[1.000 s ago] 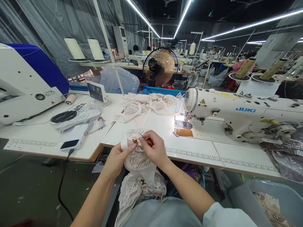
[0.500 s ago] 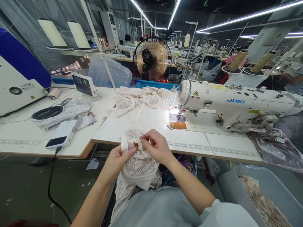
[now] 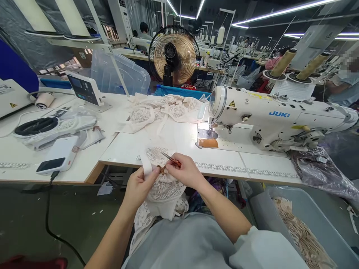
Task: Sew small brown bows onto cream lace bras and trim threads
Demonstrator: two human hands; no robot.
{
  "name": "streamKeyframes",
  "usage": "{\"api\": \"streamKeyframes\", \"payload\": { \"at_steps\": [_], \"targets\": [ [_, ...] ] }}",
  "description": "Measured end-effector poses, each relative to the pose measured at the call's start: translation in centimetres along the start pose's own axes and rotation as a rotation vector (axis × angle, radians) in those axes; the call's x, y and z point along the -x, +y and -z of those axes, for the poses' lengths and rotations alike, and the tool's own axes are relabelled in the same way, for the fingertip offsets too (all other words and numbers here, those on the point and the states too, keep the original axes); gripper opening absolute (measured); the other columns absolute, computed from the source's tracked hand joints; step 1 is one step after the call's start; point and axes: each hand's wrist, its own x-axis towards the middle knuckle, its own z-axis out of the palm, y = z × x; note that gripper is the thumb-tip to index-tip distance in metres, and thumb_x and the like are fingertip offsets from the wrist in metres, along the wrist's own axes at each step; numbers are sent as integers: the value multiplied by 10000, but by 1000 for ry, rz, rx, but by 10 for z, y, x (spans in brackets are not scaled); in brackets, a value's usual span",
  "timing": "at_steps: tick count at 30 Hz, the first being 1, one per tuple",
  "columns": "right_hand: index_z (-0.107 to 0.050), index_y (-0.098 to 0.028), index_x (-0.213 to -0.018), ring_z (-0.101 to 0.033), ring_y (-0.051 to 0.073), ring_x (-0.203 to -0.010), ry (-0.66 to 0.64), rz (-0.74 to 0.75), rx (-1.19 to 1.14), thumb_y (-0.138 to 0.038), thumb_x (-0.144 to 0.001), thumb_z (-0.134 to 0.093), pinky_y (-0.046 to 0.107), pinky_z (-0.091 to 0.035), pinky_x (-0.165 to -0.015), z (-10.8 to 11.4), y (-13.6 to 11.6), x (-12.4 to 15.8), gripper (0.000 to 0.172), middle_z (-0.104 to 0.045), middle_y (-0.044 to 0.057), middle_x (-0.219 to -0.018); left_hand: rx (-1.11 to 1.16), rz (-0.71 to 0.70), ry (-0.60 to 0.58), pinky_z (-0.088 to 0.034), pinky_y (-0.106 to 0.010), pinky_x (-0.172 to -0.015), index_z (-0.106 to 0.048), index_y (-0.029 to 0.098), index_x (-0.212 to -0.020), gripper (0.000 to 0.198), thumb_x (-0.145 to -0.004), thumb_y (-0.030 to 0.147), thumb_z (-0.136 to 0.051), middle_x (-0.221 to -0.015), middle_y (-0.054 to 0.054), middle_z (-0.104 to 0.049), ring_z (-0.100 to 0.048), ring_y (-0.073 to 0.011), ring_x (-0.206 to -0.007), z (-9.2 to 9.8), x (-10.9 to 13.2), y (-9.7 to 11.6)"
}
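Observation:
My left hand (image 3: 139, 185) pinches a cream lace garment piece (image 3: 164, 190) at the table's front edge, thumb beside a small brown tag on its strap. My right hand (image 3: 186, 171) is closed on small orange-handled thread snips (image 3: 170, 160), whose tips point at that tag. The lace hangs down over my lap. Both hands are just in front of the white sewing table (image 3: 179, 144).
A white JUKI sewing machine (image 3: 269, 119) stands on the right with its lamp lit. More lace pieces (image 3: 157, 110) lie behind my hands. A phone (image 3: 57, 158), a control panel (image 3: 83, 89), a fan (image 3: 172, 56) and a grey bin of lace (image 3: 303, 228) surround the table.
The view has tilted down and shifted, so everything sits higher and further left. My hands stay on the lace; the snips have turned slightly at the tag.

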Motion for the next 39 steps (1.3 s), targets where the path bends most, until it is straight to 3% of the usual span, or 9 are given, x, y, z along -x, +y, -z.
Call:
{"api": "streamKeyframes", "payload": {
  "at_steps": [4,10,19,26,39],
  "targets": [
    [-570,-197,-741,-480,105,-615,22,-74,-171,-377,-741,-591,237,-371,-591,-5,8,-3,181,-551,-50,-665,85,14,7,-518,-378,-874,-749,155,-1007,511,-764,605,-764,-1020,-110,-776,-687,-306,-1001,-3,-1,-6],
    [-620,-191,-783,-537,129,-695,35,-35,-130,-415,-768,-590,254,-412,-655,-4,10,-4,227,-611,-22,-723,248,80,-38,-524,-373,-930,-753,167,-1072,521,-737,561,-813,-1034,-99,-782,-684,-307,-1077,-5,-5,-12],
    [-660,-188,-860,-565,137,-735,-8,-13,-133,-414,-788,-607,268,-434,-700,-1,14,-6,243,-656,-8,-788,283,79,-86,-505,-433,-1032,-769,158,-1086,541,-715,546,-835,-1089,-123,-777,-661,-345,-1161,-2,-11,-17],
    [-657,-191,-827,-575,150,-758,-21,-54,-137,-428,-764,-634,271,-431,-698,-1,16,-9,246,-648,-5,-781,232,166,-99,-572,-449,-922,-773,151,-1072,582,-657,545,-876,-1027,-142,-787,-696,-370,-1087,-1,-12,-10],
    [-636,-190,-794,-553,129,-707,-20,-53,-191,-433,-744,-643,259,-425,-678,-6,12,-11,249,-634,-19,-737,366,221,-123,-560,-493,-967,-792,144,-1007,576,-595,528,-912,-969,-143,-796,-736,-340,-964,3,-12,-2]
  ]
}}
